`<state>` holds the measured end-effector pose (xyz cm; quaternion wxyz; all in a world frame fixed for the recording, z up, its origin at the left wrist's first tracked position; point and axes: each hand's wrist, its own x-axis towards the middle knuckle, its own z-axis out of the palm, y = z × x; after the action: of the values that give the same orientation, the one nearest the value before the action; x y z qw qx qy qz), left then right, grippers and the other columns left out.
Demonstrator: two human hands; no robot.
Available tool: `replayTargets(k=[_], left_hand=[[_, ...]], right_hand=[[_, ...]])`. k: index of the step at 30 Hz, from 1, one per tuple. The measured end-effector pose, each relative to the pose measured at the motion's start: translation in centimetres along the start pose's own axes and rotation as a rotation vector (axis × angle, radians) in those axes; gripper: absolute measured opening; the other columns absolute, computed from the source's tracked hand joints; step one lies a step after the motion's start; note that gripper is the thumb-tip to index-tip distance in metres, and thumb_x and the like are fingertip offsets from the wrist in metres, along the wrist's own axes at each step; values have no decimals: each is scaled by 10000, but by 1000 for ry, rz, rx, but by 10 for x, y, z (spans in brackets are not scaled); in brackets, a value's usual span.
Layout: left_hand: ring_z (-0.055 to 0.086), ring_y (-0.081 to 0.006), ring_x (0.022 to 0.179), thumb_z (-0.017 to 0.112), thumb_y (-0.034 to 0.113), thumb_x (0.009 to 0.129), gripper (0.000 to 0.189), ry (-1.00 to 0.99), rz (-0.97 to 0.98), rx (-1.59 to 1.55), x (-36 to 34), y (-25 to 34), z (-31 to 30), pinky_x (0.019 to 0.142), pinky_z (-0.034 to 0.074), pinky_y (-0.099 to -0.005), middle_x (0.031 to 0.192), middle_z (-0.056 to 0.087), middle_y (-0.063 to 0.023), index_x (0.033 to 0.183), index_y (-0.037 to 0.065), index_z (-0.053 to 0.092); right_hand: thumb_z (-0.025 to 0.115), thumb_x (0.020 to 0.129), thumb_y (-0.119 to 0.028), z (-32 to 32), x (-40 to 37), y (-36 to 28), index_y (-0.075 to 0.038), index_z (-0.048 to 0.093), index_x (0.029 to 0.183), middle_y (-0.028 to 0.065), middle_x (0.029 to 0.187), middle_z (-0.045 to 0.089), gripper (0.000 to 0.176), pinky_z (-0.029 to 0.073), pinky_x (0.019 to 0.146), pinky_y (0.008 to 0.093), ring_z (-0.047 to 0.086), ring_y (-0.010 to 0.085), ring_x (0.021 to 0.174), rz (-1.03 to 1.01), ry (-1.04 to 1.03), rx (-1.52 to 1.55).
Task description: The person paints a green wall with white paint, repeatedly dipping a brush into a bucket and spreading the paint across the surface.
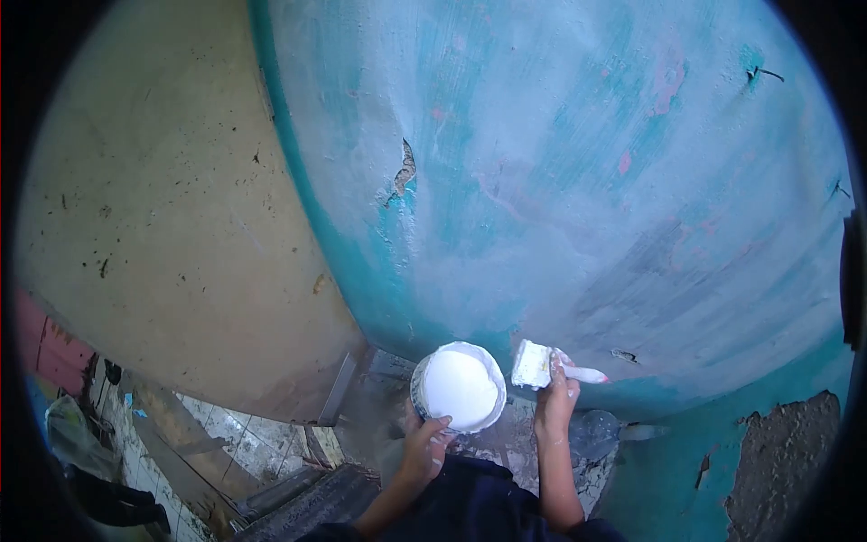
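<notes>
At teal wall (560,181), left hand (424,449) fingers clasp paint tub (459,387) rim — right hand (554,399) fingers clasp brush (533,364) alongside

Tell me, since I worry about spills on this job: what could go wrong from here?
1. The tub is nearly full of white paint, and the left hand holds it from one side only; a tilt could spill it.
2. The loaded brush in the right hand may drip.
3. The flaking paint on the wall could lift under a fresh coat.

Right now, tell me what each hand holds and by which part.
Left hand: paint tub, at its near rim. Right hand: brush, by its handle.
</notes>
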<state>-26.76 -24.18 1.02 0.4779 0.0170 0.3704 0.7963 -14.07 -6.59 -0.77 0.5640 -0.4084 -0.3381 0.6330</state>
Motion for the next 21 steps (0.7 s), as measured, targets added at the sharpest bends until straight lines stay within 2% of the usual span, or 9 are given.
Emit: replayTargets(k=[2,4,7,11,13,16,18,20,21], left_hand=[[480,-321,1236,566,24,762,668,-8,-9,-8,11,13,-5,1002,434,-528,1305,444,-150,1377,108,318],[473,-307,1249,554,15,772,678,-95,25,-1,26,30,-16,1018,416,-511,1322,440,-148,1394,108,303],[462,-300,1262,550,7,776,681,-128,29,30,37,67,-25,1020,416,-501,1336,434,-148,1400,107,295],[453,-302,1273,546,3,781,695,-116,18,55,50,110,-52,1027,412,-497,1341,431,-149,1414,111,281],[453,-301,1273,549,3,781,713,-102,23,63,57,128,-69,1023,418,-494,1346,429,-145,1427,116,269],[456,-303,1269,554,3,776,726,-91,40,27,67,154,-91,1017,426,-498,1347,428,-142,1432,123,266],[456,-306,1268,557,6,773,729,-98,37,30,76,167,-105,1009,433,-504,1348,428,-140,1431,127,269],[456,-309,1267,560,10,769,731,-110,30,46,82,180,-116,1001,439,-510,1348,427,-138,1430,131,273],[461,-316,1263,562,16,769,722,-82,7,45,83,186,-119,997,443,-515,1343,431,-139,1424,133,283]], right_hand=[[556,969,-167,21,-9,4,-21,514,1254,68,1123,621,323,498,841,288,628,180,997,134,-94,106],[543,971,-180,42,-17,15,-41,528,1246,55,1128,630,309,514,854,297,638,179,999,167,-106,144],[543,971,-188,72,-23,46,-43,554,1212,71,1132,644,281,545,875,330,641,182,1029,275,-153,256],[543,967,-147,112,-27,83,-30,547,1213,71,1154,613,272,527,921,349,615,191,1073,364,-205,383],[539,979,-206,137,-30,95,-55,572,1188,60,1107,650,260,554,804,295,644,150,992,394,-150,310],[552,976,-215,157,-20,119,-62,575,1185,55,1091,653,260,537,740,270,646,143,937,423,-89,270],[579,965,-224,176,-16,117,-68,572,1192,49,1104,646,275,514,726,273,631,148,948,397,-25,179],[612,953,-167,203,-12,96,-29,515,1259,58,1164,593,350,487,774,253,590,145,1026,77,-148,135],[627,939,-126,218,-9,78,-11,491,1283,79,1214,569,387,473,917,297,559,172,1115,-29,-109,132]])
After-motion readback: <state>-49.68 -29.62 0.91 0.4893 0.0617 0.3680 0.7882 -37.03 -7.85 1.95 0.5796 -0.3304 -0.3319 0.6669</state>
